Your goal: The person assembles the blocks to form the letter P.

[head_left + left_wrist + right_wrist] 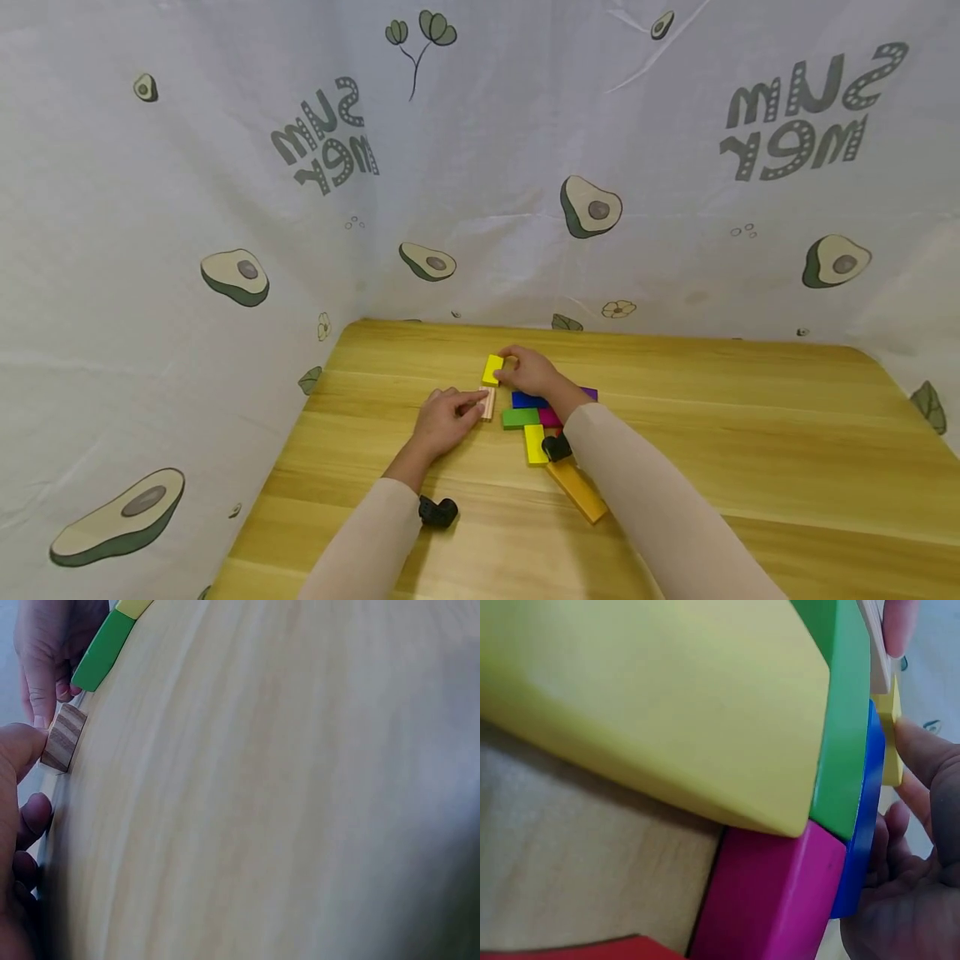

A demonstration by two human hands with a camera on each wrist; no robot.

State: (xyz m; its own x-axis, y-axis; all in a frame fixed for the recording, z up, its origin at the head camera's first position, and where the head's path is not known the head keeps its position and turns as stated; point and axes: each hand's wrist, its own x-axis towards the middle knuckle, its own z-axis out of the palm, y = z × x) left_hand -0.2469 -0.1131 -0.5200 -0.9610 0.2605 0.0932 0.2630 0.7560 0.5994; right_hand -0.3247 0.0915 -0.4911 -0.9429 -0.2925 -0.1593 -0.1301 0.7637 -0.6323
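My right grip (529,372) pinches the yellow rectangular block (491,367), endwise beyond the striped wooden block (489,407) my left grip (442,421) holds.

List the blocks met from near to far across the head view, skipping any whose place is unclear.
Orange block, near yellow block, green block, blue block, far yellow block.

Pale avocado-print sheet (495,142), mirrored grey "summer" lettering (813,110), wood-grain table (757,425)
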